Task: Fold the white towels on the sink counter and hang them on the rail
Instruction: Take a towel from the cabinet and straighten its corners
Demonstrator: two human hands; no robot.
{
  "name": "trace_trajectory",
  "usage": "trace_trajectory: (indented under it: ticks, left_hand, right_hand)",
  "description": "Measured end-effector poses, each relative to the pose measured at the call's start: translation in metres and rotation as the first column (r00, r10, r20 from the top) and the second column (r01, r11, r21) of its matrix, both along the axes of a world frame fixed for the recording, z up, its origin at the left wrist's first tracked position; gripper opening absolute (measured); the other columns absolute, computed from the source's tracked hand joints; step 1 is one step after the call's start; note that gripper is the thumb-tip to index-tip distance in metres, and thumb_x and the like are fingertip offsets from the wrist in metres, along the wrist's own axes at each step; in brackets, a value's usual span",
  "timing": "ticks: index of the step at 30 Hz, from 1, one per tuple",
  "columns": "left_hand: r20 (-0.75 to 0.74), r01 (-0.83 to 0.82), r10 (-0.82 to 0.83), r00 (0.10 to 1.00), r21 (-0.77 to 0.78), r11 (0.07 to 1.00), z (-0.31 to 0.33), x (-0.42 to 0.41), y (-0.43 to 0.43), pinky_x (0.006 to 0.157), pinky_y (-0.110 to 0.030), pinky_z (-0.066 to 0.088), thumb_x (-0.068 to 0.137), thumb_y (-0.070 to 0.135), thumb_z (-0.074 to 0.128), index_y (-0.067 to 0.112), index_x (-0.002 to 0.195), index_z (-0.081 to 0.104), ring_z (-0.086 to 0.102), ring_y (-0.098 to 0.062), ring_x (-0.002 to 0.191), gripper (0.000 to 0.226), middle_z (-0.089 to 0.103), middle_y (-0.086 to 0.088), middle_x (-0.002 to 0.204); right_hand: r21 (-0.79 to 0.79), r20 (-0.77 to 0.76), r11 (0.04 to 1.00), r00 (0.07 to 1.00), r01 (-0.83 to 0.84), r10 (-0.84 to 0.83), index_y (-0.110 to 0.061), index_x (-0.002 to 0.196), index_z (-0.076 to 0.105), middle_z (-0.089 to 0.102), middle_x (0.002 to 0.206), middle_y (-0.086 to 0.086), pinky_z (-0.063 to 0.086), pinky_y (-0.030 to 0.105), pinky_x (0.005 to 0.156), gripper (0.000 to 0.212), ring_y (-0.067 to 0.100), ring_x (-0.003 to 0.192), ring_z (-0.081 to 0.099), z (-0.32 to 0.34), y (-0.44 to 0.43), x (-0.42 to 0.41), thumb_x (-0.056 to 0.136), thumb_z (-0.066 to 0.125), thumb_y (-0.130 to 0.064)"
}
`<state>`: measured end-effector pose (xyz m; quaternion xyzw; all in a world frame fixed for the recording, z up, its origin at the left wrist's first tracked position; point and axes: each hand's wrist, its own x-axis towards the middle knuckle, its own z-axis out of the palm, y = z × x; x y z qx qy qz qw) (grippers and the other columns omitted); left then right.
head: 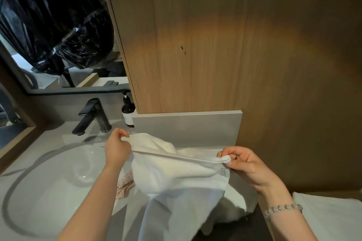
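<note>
Hanging between the two hands, a white towel [176,180] is held up just above the desk [52,137], at the right side of the sink basin [39,191]. Its upper hem is pulled almost straight from one hand to the other. The left hand [116,147] is closed on the left end of the hem, and a corner is pinched there between thumb and fingers, so this grip is narrow and full of cloth. The right hand [244,164] is curled on the right corner, which is bunched at the fingertips (a small label [225,172] is seen just under it); this grip is also tight on the towel. The lower part of the towel is let down loosely toward the front edge of the desk. Behind it, more white cloth [240,199] is lying crumpled on the desk. A pinkish stained cloth [125,186] is partly covered beside the left forearm. Another white towel [333,219] is lying flat at the lower right, apart from the held one. A bead bracelet [283,208] is worn on the right wrist. A dark faucet [94,117] and a brown pump bottle [128,110] are placed behind the basin.
</note>
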<state>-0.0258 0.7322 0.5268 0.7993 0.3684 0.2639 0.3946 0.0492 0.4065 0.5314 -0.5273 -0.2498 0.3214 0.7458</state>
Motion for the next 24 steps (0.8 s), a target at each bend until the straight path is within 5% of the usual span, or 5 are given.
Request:
trace_trajectory:
  ticks: [5,12,16,19,24]
  left_hand:
    - [-0.390,0.192,-0.197,0.899,-0.052,0.980,0.003,-0.008,0.012,0.069,-0.030,0.044,0.081,-0.016,0.034,0.006,0.092,0.071,0.056,-0.028,0.083,0.045,0.059,-0.011,0.089]
    - [-0.357,0.192,-0.270,0.894,-0.239,0.952,0.007,-0.023,0.026,0.078,-0.032,0.043,0.081,-0.017,0.032,0.001,0.127,0.053,0.052,-0.029,0.109,0.054,0.054,-0.018,0.125]
    - [-0.287,0.278,-0.342,0.895,-0.241,0.930,0.005,-0.031,0.027,0.055,-0.025,0.037,0.078,-0.021,0.029,0.013,0.096,0.061,0.051,-0.020,0.084,0.051,0.053,-0.006,0.116]
    - [-0.425,0.357,-0.456,0.782,-0.293,0.887,0.002,-0.036,0.025,0.053,-0.018,0.036,0.082,-0.016,0.025,0.014,0.079,0.066,0.048,-0.016,0.071,0.051,0.059,-0.006,0.098]
    - [-0.513,0.300,-0.503,0.695,-0.429,0.852,-0.003,-0.043,0.028,0.095,-0.033,0.049,0.091,-0.007,0.035,0.019,0.085,0.077,0.060,-0.027,0.104,0.049,0.065,-0.007,0.108]
  right_hand:
    - [-0.007,-0.027,1.000,0.999,0.023,-0.023,-0.014,0.070,0.076,0.068,0.071,0.002,0.049,0.014,0.063,0.048,0.006,0.064,0.062,-0.008,-0.002,-0.001,0.034,0.095,-0.038]
    - [0.000,-0.041,0.992,0.991,0.129,-0.129,-0.017,0.068,0.075,0.069,0.072,0.002,0.048,0.015,0.064,0.050,0.007,0.064,0.062,-0.010,-0.009,0.001,0.028,0.095,-0.041]
    - [0.007,-0.047,0.989,0.988,0.148,-0.148,-0.016,0.069,0.076,0.070,0.074,0.003,0.050,0.016,0.065,0.052,0.008,0.066,0.063,-0.011,-0.007,0.003,0.028,0.095,-0.040]
    - [0.000,-0.052,0.989,0.988,0.149,-0.149,-0.017,0.068,0.075,0.069,0.075,0.002,0.048,0.016,0.064,0.051,0.008,0.066,0.062,-0.013,-0.007,0.004,0.027,0.095,-0.040]
    - [0.011,-0.077,0.989,0.986,0.147,-0.146,-0.015,0.068,0.075,0.070,0.075,0.004,0.050,0.016,0.065,0.051,0.009,0.066,0.064,-0.016,-0.007,0.004,0.027,0.096,-0.036]
